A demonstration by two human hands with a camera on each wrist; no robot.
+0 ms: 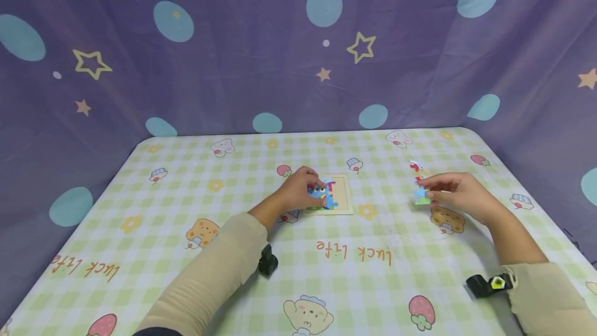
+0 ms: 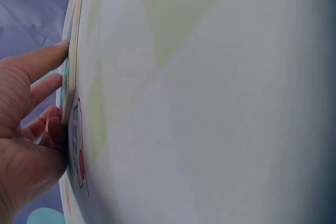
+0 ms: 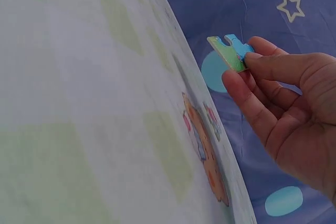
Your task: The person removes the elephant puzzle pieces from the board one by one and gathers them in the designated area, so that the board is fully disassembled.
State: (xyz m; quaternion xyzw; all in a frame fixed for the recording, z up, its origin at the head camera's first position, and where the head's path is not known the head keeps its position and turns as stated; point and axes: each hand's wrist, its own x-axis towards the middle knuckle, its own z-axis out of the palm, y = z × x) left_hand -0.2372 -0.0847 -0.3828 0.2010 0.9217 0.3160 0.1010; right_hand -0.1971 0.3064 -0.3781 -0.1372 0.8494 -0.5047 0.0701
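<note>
My left hand [image 1: 297,190] rests over a light wooden puzzle board [image 1: 343,196], thumb and fingertips spread and touching its left part. Blue, red and green puzzle pieces [image 1: 331,202] fill part of that board, some hidden under the hand; bare wood shows on its right. The left wrist view has the thumb [image 2: 52,57] reaching onto the board, seen edge-on. To the right, my right hand [image 1: 459,195] pinches a blue and green puzzle piece [image 3: 230,53] between thumb and fingers, raised above the tabletop in the right wrist view.
Beyond the right hand, more colourful puzzle pieces [image 1: 415,166] lie on the table, partly covered by its fingers. A checked cloth with printed cartoons covers the table [image 1: 354,289]. A purple patterned curtain [image 1: 289,92] hangs behind. Black wrist cameras [image 1: 268,262] sit near both cuffs.
</note>
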